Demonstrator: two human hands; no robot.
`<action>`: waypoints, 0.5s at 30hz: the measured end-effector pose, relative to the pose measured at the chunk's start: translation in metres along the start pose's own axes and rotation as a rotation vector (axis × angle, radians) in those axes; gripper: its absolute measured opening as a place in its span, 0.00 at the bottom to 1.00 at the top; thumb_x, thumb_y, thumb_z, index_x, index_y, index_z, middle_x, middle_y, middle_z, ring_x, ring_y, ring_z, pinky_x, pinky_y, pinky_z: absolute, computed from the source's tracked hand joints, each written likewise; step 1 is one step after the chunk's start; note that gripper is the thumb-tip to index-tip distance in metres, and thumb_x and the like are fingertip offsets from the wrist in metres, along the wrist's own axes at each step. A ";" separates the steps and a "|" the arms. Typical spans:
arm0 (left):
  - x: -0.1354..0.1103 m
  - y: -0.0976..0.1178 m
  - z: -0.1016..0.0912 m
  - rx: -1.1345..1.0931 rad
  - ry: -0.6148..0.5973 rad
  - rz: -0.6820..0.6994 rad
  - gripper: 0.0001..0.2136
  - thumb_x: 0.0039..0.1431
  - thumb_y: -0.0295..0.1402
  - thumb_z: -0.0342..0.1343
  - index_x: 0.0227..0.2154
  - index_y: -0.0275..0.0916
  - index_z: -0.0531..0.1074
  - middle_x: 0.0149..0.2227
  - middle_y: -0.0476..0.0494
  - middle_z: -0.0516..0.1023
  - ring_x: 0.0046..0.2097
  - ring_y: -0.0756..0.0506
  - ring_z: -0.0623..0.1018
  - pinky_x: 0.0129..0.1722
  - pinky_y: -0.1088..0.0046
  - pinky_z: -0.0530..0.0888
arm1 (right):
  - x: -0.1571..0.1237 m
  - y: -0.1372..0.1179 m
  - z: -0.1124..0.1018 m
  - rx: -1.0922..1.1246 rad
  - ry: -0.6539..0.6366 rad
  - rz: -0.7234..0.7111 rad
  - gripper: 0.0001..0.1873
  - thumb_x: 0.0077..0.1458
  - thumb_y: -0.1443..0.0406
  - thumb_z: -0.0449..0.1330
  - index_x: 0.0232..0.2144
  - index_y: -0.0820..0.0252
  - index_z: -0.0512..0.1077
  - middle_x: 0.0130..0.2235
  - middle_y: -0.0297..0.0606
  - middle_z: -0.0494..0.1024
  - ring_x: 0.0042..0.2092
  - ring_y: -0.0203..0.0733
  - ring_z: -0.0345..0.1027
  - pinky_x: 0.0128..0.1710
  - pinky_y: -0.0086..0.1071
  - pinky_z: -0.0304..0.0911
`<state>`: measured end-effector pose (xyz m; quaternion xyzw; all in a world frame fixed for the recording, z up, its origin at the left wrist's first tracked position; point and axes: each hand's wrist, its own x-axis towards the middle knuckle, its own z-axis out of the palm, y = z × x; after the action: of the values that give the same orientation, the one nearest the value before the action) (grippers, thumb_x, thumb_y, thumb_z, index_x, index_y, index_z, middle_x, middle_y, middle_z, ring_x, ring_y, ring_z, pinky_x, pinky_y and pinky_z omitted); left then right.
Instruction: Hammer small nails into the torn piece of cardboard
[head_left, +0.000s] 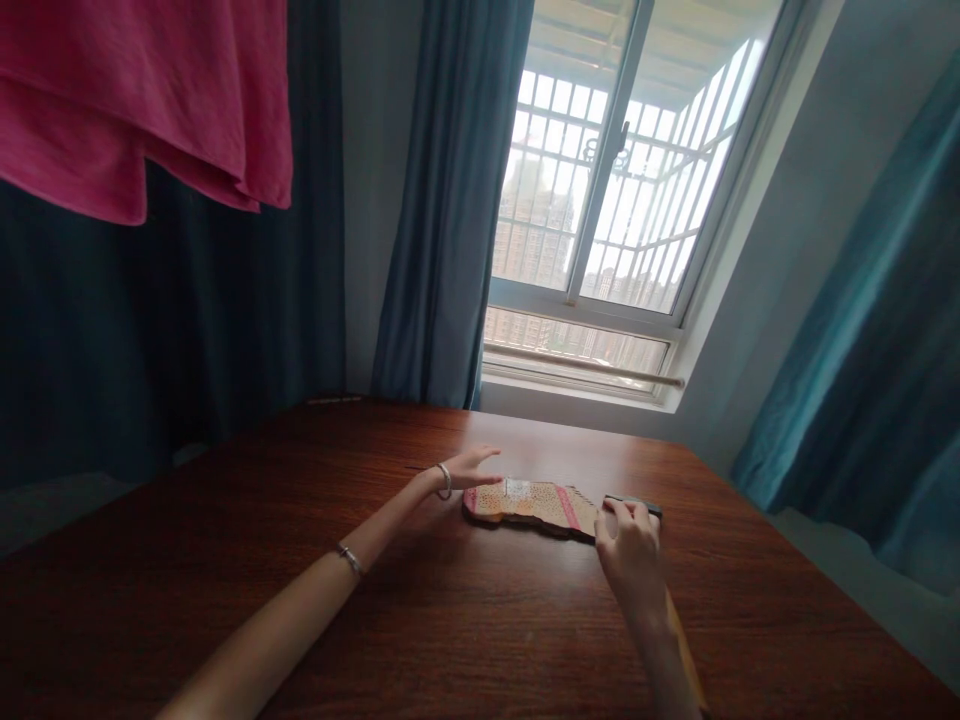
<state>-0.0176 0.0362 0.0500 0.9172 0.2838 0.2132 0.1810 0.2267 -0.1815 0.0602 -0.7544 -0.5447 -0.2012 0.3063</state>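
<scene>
Dotted piece with pink bands (529, 505), flat on the brown wooden table (450, 630), between both hands. From the left: pink cloth (150, 100) high up, in front of a dark blue curtain (225, 330). Next, silvery bracelet (350, 559) on the left forearm, then left hand (471, 467), open, fingers stretched out over the piece's left part; cannot tell if touching. Beyond the table, barred window (600, 220). At the piece's right end, right hand (631, 530), fingers curled, against a dark object (651, 510); cannot tell whether gripping it.
</scene>
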 end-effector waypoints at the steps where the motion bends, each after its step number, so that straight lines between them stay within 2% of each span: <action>1: 0.001 -0.006 -0.012 0.010 0.020 -0.029 0.25 0.47 0.43 0.55 0.47 0.33 0.67 0.49 0.37 0.68 0.51 0.41 0.66 0.51 0.69 0.60 | 0.010 -0.006 0.003 0.031 -0.014 -0.026 0.16 0.51 0.63 0.50 0.39 0.64 0.71 0.38 0.48 0.69 0.42 0.49 0.59 0.43 0.37 0.53; 4: -0.001 -0.032 -0.044 0.041 0.038 -0.238 0.16 0.47 0.35 0.53 0.39 0.34 0.73 0.42 0.40 0.74 0.44 0.43 0.72 0.45 0.72 0.65 | 0.035 -0.018 0.022 0.076 -0.049 -0.063 0.15 0.51 0.65 0.49 0.37 0.65 0.72 0.37 0.47 0.70 0.41 0.48 0.59 0.43 0.35 0.53; 7: -0.012 -0.066 -0.065 0.066 0.013 -0.416 0.16 0.43 0.28 0.51 0.37 0.34 0.75 0.37 0.43 0.77 0.38 0.46 0.74 0.38 0.76 0.68 | 0.051 -0.022 0.049 0.093 -0.071 -0.076 0.13 0.49 0.67 0.50 0.33 0.65 0.73 0.35 0.47 0.70 0.40 0.48 0.59 0.42 0.35 0.53; 11: -0.032 -0.102 -0.072 0.113 -0.032 -0.592 0.16 0.37 0.24 0.51 0.32 0.34 0.76 0.32 0.45 0.78 0.35 0.47 0.75 0.33 0.79 0.68 | 0.052 -0.025 0.075 0.127 -0.089 -0.096 0.14 0.49 0.69 0.49 0.34 0.65 0.73 0.36 0.47 0.70 0.41 0.47 0.59 0.42 0.34 0.54; 15: -0.045 -0.115 -0.066 0.098 -0.007 -0.637 0.16 0.36 0.25 0.51 0.31 0.33 0.76 0.29 0.44 0.78 0.32 0.47 0.75 0.28 0.80 0.67 | 0.042 -0.027 0.082 0.169 -0.113 -0.124 0.13 0.50 0.69 0.49 0.33 0.61 0.73 0.37 0.45 0.71 0.42 0.46 0.60 0.41 0.32 0.55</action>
<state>-0.1344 0.1122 0.0412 0.7906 0.5659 0.1286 0.1952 0.2122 -0.0908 0.0337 -0.7008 -0.6219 -0.1300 0.3245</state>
